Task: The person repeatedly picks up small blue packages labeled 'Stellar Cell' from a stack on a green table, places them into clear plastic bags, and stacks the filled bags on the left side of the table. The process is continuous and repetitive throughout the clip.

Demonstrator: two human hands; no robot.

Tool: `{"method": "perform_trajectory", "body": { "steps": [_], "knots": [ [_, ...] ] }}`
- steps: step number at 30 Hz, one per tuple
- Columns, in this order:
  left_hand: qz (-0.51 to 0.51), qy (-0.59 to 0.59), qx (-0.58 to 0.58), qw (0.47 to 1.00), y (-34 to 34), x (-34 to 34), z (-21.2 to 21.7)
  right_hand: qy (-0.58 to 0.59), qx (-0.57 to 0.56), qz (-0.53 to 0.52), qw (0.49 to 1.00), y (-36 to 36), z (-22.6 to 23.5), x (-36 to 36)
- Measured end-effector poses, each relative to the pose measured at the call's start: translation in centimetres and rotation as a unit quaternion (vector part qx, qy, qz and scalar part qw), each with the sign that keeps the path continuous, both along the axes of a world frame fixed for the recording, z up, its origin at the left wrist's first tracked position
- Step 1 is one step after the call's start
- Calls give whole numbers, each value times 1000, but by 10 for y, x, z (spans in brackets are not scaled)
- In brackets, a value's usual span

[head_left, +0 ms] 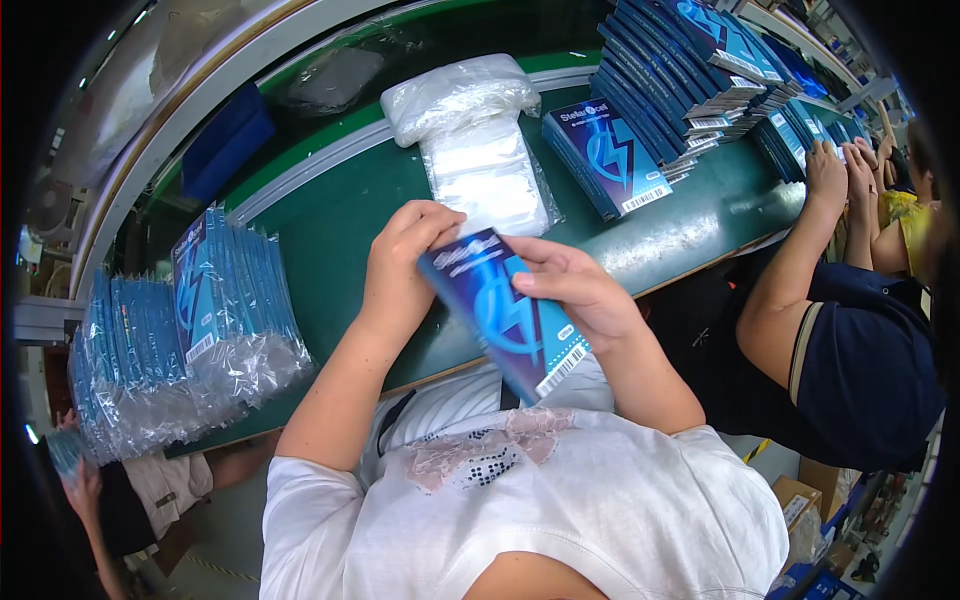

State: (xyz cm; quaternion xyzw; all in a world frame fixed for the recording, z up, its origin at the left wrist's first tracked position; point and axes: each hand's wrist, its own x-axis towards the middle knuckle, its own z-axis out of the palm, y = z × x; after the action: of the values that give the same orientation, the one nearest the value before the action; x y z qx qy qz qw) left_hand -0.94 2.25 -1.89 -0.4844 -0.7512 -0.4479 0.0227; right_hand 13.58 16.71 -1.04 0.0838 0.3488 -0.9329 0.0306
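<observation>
My right hand grips a flat dark-blue and purple box with a lightning-bolt design, thumb on its front face. The box is tilted in front of my body, over the table's near edge, and slightly blurred. At the box's upper left corner, my left hand is closed with curled fingers; what it pinches, if anything, I cannot make out. Just beyond both hands lies a pile of clear plastic bags, with a bulging roll of clear plastic across its far end.
Rows of blue boxes in clear bags stand at the left of the green table. Tall stacks of unwrapped boxes rise at the far right, one box lying before them. A co-worker's hands handle boxes farther right.
</observation>
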Motion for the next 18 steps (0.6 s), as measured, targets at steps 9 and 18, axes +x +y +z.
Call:
{"method": "perform_trajectory", "body": {
  "steps": [9,18],
  "knots": [
    [47,-183,-25,982,-6,-12,7,-27,21,-8,999,9,-4,-21],
    [-24,-147,-32,988,-17,0,14,-84,179,-183,963,1,-23,-9]
  ]
}}
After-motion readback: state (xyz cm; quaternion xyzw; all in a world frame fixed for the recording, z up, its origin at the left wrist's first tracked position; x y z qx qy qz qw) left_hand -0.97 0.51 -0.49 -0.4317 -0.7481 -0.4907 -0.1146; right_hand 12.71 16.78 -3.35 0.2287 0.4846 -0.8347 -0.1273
